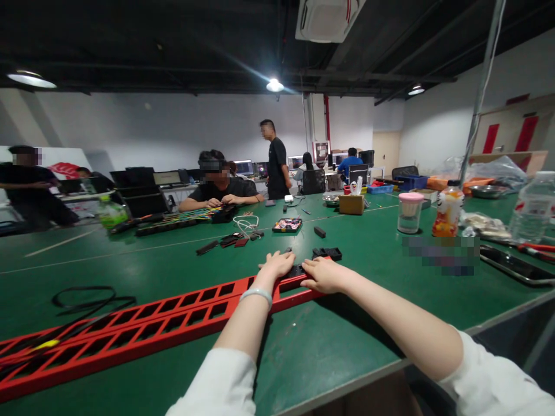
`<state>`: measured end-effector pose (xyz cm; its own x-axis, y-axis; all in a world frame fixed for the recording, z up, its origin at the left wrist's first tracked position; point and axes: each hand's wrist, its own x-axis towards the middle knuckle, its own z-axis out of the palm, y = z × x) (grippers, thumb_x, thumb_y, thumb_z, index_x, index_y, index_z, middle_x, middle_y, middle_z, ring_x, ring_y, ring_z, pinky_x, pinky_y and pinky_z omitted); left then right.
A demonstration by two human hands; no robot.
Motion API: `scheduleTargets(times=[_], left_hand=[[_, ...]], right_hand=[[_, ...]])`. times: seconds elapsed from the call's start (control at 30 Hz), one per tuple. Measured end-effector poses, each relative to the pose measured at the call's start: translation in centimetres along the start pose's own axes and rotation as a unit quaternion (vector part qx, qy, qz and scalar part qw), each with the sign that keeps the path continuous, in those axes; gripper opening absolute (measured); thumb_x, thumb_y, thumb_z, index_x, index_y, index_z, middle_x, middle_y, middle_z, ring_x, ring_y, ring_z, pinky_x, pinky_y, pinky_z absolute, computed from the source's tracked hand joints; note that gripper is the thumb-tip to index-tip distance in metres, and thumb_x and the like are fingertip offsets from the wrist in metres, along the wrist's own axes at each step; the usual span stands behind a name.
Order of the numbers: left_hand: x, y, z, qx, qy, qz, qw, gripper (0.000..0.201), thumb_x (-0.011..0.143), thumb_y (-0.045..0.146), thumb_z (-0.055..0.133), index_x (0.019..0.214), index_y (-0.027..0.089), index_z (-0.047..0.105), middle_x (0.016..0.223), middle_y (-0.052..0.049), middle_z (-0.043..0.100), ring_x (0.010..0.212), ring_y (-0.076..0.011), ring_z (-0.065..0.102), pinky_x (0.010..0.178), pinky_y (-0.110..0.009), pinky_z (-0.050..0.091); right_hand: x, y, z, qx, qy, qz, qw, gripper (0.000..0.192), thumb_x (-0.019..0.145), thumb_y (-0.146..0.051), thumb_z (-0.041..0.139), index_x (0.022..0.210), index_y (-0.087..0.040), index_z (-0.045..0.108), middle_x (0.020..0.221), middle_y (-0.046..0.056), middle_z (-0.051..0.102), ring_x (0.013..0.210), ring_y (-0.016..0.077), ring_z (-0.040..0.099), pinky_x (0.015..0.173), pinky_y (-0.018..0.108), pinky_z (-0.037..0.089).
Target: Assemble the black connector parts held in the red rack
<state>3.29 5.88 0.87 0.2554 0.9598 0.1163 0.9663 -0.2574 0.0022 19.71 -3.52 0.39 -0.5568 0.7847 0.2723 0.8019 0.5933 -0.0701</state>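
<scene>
A long red slotted frame point(182, 315) lies slantwise across the green table, its far end under my hands. My left hand point(280, 266) rests on that end with fingers stretched and spread. A small black part point(297, 270) sits in the frame between my hands. My right hand point(323, 275) is closed over the frame's right end, fingertips beside the black part and thumb along the red rail. Part of the grip is hidden. Just beyond my right hand lies a black plastic block point(328, 253).
Black cables point(87, 300) cross the frame's left part. Ahead lie a tray of small parts point(287, 225), a white cable point(247, 226) and dark pieces point(234, 239). Rightward stand a pink-lidded cup point(410, 214), a drink bottle point(448, 211) and a phone point(514, 266). A person point(221, 188) sits opposite.
</scene>
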Motion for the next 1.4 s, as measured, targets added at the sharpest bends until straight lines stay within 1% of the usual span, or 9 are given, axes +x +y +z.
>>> scheduleTargets(times=[0.1,0.17,0.37,0.47,0.57,0.67,0.83,1.17,1.4], left_hand=[[-0.4,0.2,0.1,-0.015,-0.034,0.004,0.999,0.050,0.083,0.049,0.017,0.111,0.034,0.054,0.124,-0.009,0.046,0.114,-0.0349,0.035,0.083,-0.057,0.030],[-1.0,0.5,0.2,-0.004,-0.021,0.016,1.000,0.049,0.083,0.049,0.018,0.110,0.032,0.056,0.120,-0.010,0.048,0.112,-0.0333,0.037,0.084,-0.056,0.029],[-4.6,1.7,-0.2,0.013,0.166,0.087,0.982,0.042,0.087,0.039,0.025,0.112,0.022,0.054,0.112,-0.010,0.050,0.109,-0.0246,0.039,0.092,-0.041,0.028],[-6.9,2.7,-0.9,-0.018,0.191,0.153,0.970,0.038,0.087,0.036,0.030,0.114,0.021,0.052,0.116,-0.009,0.048,0.110,-0.0227,0.039,0.093,-0.037,0.030],[-8.5,3.9,-1.7,-0.052,0.180,0.239,0.953,0.032,0.087,0.032,0.034,0.108,0.022,0.056,0.113,-0.008,0.049,0.104,-0.0213,0.043,0.091,-0.035,0.033],[-9.2,4.8,-2.3,-0.074,0.181,0.271,0.942,0.029,0.086,0.031,0.037,0.103,0.021,0.059,0.107,-0.008,0.051,0.101,-0.0215,0.045,0.090,-0.036,0.035],[-9.4,5.1,-2.5,-0.082,0.190,0.273,0.940,0.028,0.085,0.030,0.038,0.101,0.021,0.059,0.107,-0.008,0.051,0.103,-0.0222,0.043,0.092,-0.038,0.034],[-9.5,4.5,-2.8,-0.074,0.156,0.302,0.938,0.032,0.089,0.034,0.031,0.105,0.022,0.056,0.107,-0.007,0.051,0.098,-0.0197,0.046,0.088,-0.034,0.036],[-8.7,2.7,-2.2,-0.088,0.105,0.261,0.956,0.043,0.089,0.038,0.029,0.132,0.029,0.029,0.109,-0.005,0.050,0.099,-0.0173,0.049,0.087,-0.030,0.037]], right_hand=[[0.1,0.2,0.1,0.001,0.003,-0.007,1.000,0.050,0.083,-0.044,0.037,0.118,-0.010,0.046,0.117,0.018,0.050,0.107,0.0262,0.045,0.087,0.038,0.035],[0.1,0.3,0.1,0.001,0.004,-0.008,1.000,0.050,0.083,-0.044,0.036,0.117,-0.010,0.046,0.117,0.018,0.050,0.107,0.0268,0.045,0.087,0.038,0.036],[-0.3,0.5,-0.3,0.029,0.003,0.021,0.999,0.050,0.083,-0.045,0.035,0.123,-0.016,0.040,0.113,0.015,0.053,0.102,0.0255,0.049,0.084,0.036,0.037],[-0.3,0.6,-0.4,0.040,0.044,0.061,0.996,0.058,0.083,-0.040,0.037,0.134,-0.017,0.022,0.121,0.016,0.045,0.102,0.0236,0.050,0.081,0.032,0.038],[-0.3,0.7,-0.5,0.038,0.058,0.079,0.994,0.061,0.080,-0.031,0.042,0.136,-0.023,0.017,0.120,0.013,0.044,0.094,0.0218,0.053,0.076,0.030,0.040],[-0.2,0.9,-0.5,0.063,0.070,0.086,0.992,0.058,0.076,-0.021,0.044,0.132,-0.024,0.028,0.108,0.011,0.049,0.089,0.0194,0.054,0.077,0.028,0.039],[0.0,1.1,-0.1,0.127,0.129,0.074,0.981,0.052,0.072,-0.014,0.047,0.124,-0.019,0.042,0.105,0.010,0.049,0.090,0.0173,0.051,0.079,0.026,0.038],[0.1,1.6,0.9,0.163,0.164,0.048,0.972,0.043,0.073,-0.012,0.046,0.115,-0.017,0.052,0.097,0.007,0.050,0.087,0.0151,0.050,0.081,0.026,0.040],[0.2,2.8,1.1,0.130,0.185,0.078,0.971,0.030,0.075,-0.018,0.047,0.103,-0.014,0.056,0.098,0.009,0.052,0.090,0.0166,0.051,0.084,0.030,0.039]])
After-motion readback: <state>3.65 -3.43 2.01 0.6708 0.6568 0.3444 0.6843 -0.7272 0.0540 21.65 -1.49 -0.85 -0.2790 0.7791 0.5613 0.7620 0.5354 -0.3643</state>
